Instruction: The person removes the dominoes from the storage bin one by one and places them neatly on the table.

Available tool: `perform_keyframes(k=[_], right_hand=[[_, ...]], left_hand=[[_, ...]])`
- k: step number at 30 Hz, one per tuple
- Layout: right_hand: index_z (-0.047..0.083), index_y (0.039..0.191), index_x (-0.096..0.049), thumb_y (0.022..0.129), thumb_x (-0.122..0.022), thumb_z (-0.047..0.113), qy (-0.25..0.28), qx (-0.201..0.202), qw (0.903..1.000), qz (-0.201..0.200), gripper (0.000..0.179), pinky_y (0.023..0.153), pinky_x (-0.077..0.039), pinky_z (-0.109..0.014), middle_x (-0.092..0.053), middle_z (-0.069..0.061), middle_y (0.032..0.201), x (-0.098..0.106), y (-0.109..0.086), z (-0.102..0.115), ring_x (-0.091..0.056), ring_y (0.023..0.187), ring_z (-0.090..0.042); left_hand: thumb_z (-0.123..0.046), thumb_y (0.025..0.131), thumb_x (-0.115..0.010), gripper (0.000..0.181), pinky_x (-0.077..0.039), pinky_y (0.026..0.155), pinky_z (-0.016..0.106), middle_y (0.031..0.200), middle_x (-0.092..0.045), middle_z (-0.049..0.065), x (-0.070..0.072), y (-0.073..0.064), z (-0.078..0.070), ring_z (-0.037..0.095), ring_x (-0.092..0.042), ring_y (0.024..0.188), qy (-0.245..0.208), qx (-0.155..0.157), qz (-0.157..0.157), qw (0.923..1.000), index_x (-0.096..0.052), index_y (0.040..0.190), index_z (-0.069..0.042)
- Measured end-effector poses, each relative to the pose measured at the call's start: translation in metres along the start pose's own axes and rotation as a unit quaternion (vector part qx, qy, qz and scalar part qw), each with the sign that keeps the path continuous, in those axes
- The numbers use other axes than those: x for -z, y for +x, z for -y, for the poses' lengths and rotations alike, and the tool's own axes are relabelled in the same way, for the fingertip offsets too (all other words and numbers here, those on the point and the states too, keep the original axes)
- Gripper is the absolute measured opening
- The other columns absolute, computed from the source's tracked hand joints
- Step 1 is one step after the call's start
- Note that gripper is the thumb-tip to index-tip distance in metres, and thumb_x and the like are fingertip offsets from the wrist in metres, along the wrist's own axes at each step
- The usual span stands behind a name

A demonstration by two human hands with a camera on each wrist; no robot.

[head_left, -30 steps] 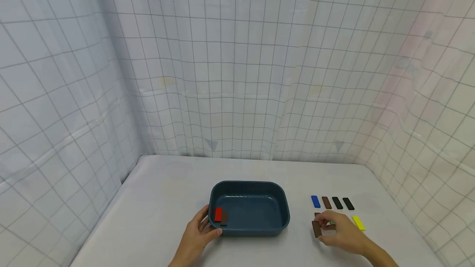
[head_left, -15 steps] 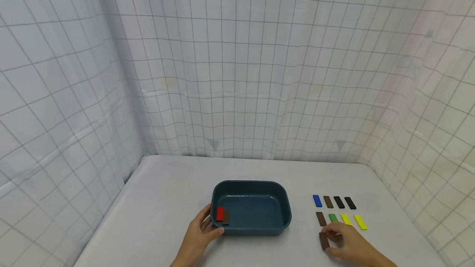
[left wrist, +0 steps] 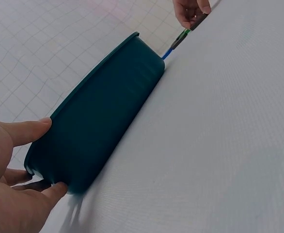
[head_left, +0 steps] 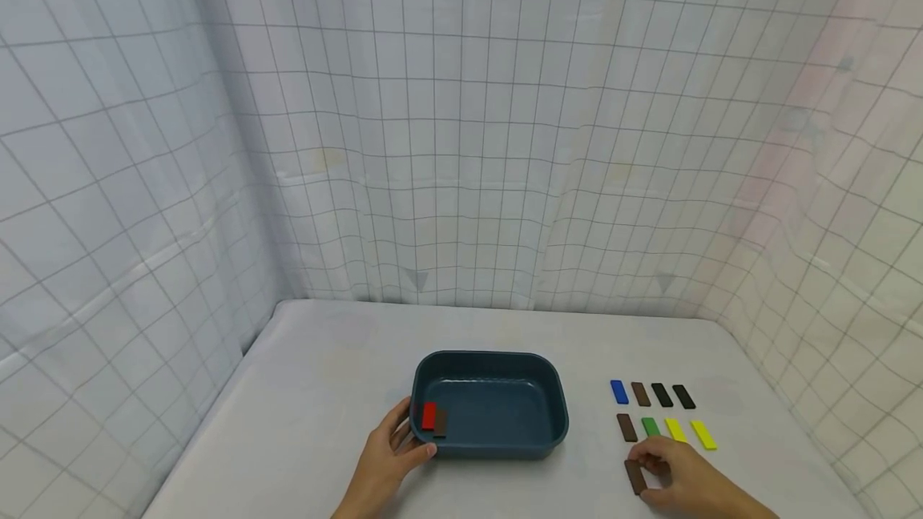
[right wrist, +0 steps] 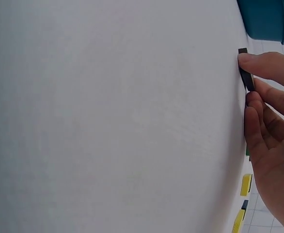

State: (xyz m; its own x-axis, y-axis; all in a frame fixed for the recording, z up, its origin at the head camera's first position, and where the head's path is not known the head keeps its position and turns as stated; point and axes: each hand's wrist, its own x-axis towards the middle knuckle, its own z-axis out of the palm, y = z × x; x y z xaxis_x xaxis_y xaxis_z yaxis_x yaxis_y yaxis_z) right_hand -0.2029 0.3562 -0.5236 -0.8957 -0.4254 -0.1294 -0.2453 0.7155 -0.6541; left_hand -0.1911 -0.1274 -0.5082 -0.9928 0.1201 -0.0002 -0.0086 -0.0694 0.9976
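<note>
A dark blue-green plastic tub (head_left: pixel 497 452) stands on the white-covered table. My left hand (head_left: pixel 385 455) grips its near left corner, thumb on the front and fingers along the left side. Inside that corner lie a red tile (head_left: pixel 429 415) and a brown tile (head_left: pixel 441 423). To the right, my right hand (head_left: pixel 681 475) pinches another small brown tile (head_left: pixel 635 477) between thumb and forefinger. In the right wrist view this dark tile (right wrist: pixel 245 73) is tilted, low at the tabletop; whether it touches the cloth I cannot tell.
Beyond my right hand lie two rows of tiles. The far row has a blue tile (head_left: pixel 618 392), a brown one and two black ones. The nearer row has a brown tile (head_left: pixel 626 428), a green tile (head_left: pixel 650 426) and two yellow ones. White gridded curtains (head_left: pixel 469 142) surround the table.
My right hand has moved nearer to me and slightly right with the brown tile, uncovering the nearer row. My left hand keeps its grip on the tub.
</note>
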Motion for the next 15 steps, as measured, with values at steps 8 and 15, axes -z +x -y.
perform_keyframes(k=[8, 15], right_hand=[[0.01, 0.115, -0.068, 0.082, -0.088, 0.025, -0.01, -0.007, 0.9999, -0.005, 0.041, 0.078, -0.057, -0.025, -0.062, 0.002, 0.104, 0.0043, -0.0033, -0.0003, -0.054, 0.087, -0.009], [0.009, 0.118, -0.069, 0.082, -0.089, 0.025, -0.018, 0.017, 0.9996, -0.011, 0.044, 0.078, -0.057, -0.024, -0.063, 0.003, 0.106, 0.0081, -0.0046, 0.0015, -0.055, 0.088, -0.007]], left_hand=[[-0.002, 0.091, -0.078, 0.089, -0.048, 0.108, 0.038, 0.163, -0.02, 0.034, -0.0007, -0.0008, -0.0008, 0.048, -0.027, 0.148, -0.007, 0.001, 0.0, 1.0, -0.021, 0.157, 0.013], [-0.003, 0.091, -0.078, 0.089, -0.049, 0.107, 0.038, 0.163, -0.02, 0.034, -0.0004, -0.0009, -0.0019, 0.048, -0.028, 0.148, -0.006, 0.001, 0.0, 1.0, -0.022, 0.158, 0.012]])
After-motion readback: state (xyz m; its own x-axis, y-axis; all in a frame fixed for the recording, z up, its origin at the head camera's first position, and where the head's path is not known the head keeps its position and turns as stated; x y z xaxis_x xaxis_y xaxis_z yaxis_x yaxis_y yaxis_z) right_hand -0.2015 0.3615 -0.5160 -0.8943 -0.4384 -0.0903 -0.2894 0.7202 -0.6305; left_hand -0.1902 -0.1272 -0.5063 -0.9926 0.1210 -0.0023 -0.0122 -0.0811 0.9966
